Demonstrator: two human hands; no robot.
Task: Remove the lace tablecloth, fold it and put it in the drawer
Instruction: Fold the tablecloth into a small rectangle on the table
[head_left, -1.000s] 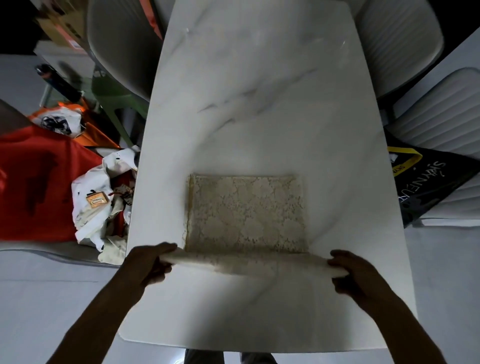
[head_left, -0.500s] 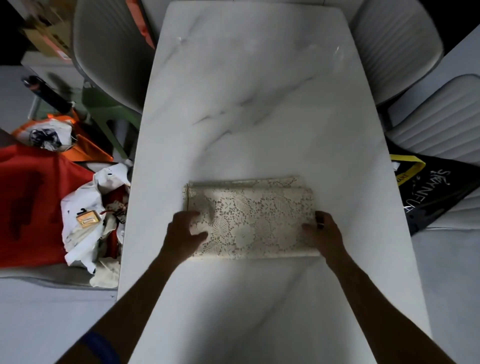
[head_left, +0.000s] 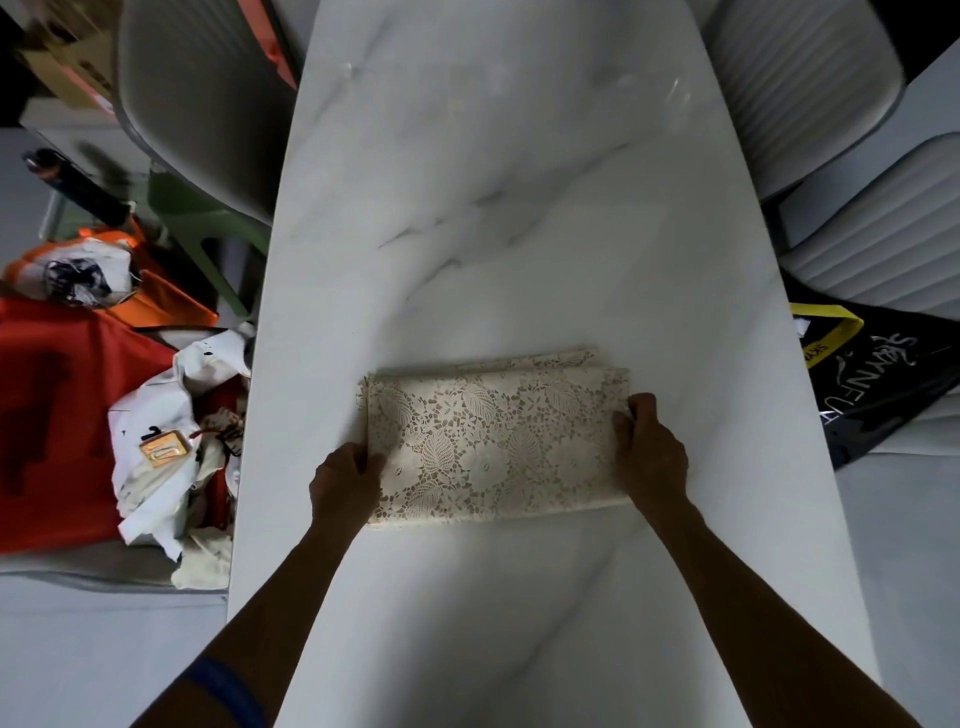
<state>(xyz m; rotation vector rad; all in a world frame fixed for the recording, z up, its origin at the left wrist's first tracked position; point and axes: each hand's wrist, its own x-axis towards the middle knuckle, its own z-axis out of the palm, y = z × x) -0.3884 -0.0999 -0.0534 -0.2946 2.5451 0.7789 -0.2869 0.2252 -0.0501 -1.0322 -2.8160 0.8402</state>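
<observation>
Head view, from the near edge outward: two bare forearms reach over the white marble table (head_left: 519, 208), the left hand (head_left: 345, 480) at 8 o'clock and the right hand (head_left: 649, 457) at 4 o'clock, fingers curled onto the short ends of the folded lace tablecloth (head_left: 493, 441). It lies flat mid-table as a layered rectangle. Beyond, at 9 o'clock off the table sits a heap of white and orange bags (head_left: 156, 441); pale chairs (head_left: 800, 78) stand at 11 and 1 o'clock.

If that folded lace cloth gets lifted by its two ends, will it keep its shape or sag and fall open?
The lace tablecloth would probably sag in the middle: it is thin openwork fabric, folded in loose layers whose far edges do not line up. It looks light for its size. On the smooth marble table it would likely slide easily. The left hand and right hand sit at its ends.
</observation>
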